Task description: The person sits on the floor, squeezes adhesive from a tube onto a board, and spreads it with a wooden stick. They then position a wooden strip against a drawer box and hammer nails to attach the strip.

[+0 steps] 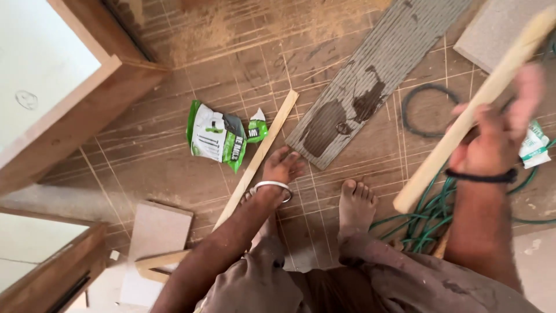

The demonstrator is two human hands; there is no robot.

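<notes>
Left hand (282, 167) rests fingers spread on a thin wood strip (260, 153) lying on the floor (174, 145); right hand (498, 136) grasps a raised wooden batten (463, 124), near green hose (431, 211).

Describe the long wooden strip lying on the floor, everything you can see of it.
The wooden strip is a thin, flat, pale batten of bare light wood. It lies flat on the scored brown floor, running diagonally from upper right to lower left. The left hand presses down beside its middle, fingers touching its edge. A torn green and white packet lies just beside it. Its lower end passes behind the arm.
</notes>
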